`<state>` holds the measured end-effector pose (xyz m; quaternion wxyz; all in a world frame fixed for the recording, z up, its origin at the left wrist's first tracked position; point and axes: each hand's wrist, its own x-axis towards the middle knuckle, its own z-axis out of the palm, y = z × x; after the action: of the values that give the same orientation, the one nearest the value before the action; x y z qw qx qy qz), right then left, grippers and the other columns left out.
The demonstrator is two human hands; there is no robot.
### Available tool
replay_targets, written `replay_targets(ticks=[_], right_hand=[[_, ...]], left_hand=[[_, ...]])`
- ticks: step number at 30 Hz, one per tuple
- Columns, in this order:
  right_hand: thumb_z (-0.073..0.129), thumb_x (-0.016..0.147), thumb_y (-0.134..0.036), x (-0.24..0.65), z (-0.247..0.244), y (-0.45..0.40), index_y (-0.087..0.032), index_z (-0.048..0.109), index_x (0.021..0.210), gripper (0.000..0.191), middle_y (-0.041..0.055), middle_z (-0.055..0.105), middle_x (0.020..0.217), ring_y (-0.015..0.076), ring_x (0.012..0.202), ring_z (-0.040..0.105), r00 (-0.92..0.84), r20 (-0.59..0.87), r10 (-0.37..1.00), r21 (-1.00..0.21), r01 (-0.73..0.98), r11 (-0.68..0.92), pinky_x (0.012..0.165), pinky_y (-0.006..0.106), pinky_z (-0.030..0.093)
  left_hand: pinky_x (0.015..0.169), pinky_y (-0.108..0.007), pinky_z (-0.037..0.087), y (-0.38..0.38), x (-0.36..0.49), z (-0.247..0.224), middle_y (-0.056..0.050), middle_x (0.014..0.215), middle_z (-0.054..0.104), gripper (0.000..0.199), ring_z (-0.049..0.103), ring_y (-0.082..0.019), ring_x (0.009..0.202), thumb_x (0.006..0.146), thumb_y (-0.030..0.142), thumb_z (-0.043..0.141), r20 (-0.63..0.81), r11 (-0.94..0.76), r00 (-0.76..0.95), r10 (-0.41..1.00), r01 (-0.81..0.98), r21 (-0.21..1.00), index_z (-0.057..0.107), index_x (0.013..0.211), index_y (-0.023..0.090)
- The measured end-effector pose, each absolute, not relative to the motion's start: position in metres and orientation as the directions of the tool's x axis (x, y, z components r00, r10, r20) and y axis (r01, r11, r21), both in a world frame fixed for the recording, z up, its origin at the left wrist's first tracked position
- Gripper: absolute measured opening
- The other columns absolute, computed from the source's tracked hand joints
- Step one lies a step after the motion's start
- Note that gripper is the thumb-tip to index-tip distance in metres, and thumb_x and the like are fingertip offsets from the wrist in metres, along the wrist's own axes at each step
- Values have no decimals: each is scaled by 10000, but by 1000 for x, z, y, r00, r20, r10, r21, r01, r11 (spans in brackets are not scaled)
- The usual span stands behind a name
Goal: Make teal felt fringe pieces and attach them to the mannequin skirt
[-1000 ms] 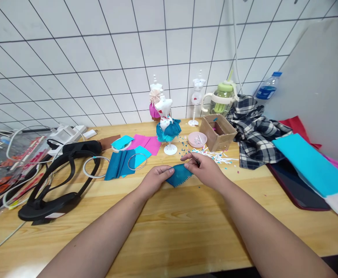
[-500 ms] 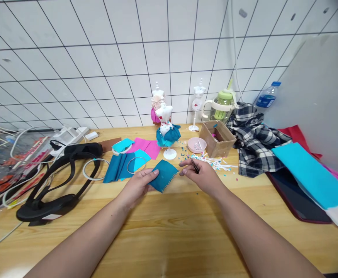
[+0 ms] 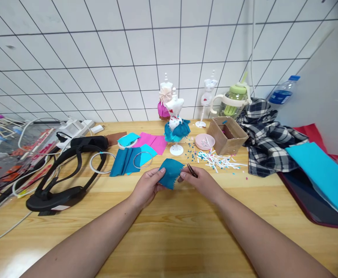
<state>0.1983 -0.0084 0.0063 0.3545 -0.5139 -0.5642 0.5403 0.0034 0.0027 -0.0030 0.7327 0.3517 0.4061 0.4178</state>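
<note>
My left hand [image 3: 149, 186] pinches the left side of a dark teal crepe paper piece [image 3: 171, 174], thumb on top, held above the table. Its right edge is cut into small teeth. At that toothed edge is my right hand [image 3: 201, 181], fingertips touching or very near it. A small dark two-pronged tool [image 3: 192, 170] is tucked in the right hand, prongs up; its exact kind is unclear. Beyond the paper stands a small white dress-form figure [image 3: 175, 110] on a round base, wearing a ruffled teal skirt [image 3: 177, 130].
Teal, light blue and pink sheets [image 3: 153, 143] lie left, with wire rings [image 3: 102, 162] and a black headset strap [image 3: 89, 185]. Right are a pink dish [image 3: 205, 142], paper strips [image 3: 219, 161], a cardboard box [image 3: 228, 135], plaid cloth [image 3: 269, 135] and a green-lidded cup [image 3: 235, 100].
My right hand has come in to the paper's toothed edge, its fingers more closed. The left hand has turned the paper slightly. The whole view has shifted.
</note>
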Motion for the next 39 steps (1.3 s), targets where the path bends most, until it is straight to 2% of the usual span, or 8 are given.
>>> replay_targets(ticks=[12,20,24,26,29,31,33,39], right_hand=[[666,714,-379,194,1,-7,-179,562,782,236,-10,632,716,144,660,592,-108,-168,980,-984,76,-161,609,263,438],[624,749,-355,198,-5,-4,-183,561,800,190,0,623,727,149,684,581,-156,-71,985,-985,166,-44,665,278,438],[598,789,-397,197,-5,-6,-188,560,862,224,3,621,737,148,680,567,-202,-60,978,-977,210,-17,662,274,427],[524,852,-467,199,-5,-8,-205,537,903,267,-24,574,680,140,642,535,-202,-53,978,-968,253,0,629,263,406],[275,955,-518,203,-9,-9,-222,466,846,368,-46,463,602,138,592,470,-224,-63,973,-947,320,12,589,260,370],[228,972,-494,204,-11,-8,-225,421,796,375,-38,464,619,143,614,471,-268,-79,960,-921,388,32,607,268,369],[290,964,-482,204,-13,-8,-225,417,807,327,-22,507,680,155,670,495,-282,-88,955,-878,475,59,633,277,373],[317,978,-405,200,-7,-10,-223,506,1025,266,29,624,888,180,827,577,-370,-42,928,-853,497,160,727,300,403]], left_hand=[[712,-278,552,2,5,-8,-88,914,752,338,691,-180,768,788,399,703,-295,411,386,874,-264,872,719,995,132],[734,-307,530,4,1,-7,-122,977,742,438,688,-231,827,689,387,787,-253,394,484,838,-213,894,713,1028,119],[758,-304,523,5,2,-12,-91,996,744,372,680,-217,845,693,322,788,-239,316,403,883,-136,939,713,1010,142],[799,-323,521,6,1,-14,-83,1012,741,375,678,-224,877,706,334,776,-210,271,344,915,-138,953,705,1024,149],[865,-353,509,11,-2,-14,-85,1021,739,394,675,-242,923,694,349,783,-187,233,275,943,-148,961,705,1020,143],[874,-356,506,14,-4,-13,-88,1013,739,400,679,-243,921,685,348,790,-190,244,267,945,-184,952,708,1018,142],[855,-350,512,16,-5,-13,-85,992,742,396,686,-236,895,688,343,789,-200,267,285,937,-220,938,707,1024,148],[783,-290,518,16,-6,-14,-58,941,745,300,677,-194,829,715,316,773,-208,275,310,928,-189,943,709,962,157]])
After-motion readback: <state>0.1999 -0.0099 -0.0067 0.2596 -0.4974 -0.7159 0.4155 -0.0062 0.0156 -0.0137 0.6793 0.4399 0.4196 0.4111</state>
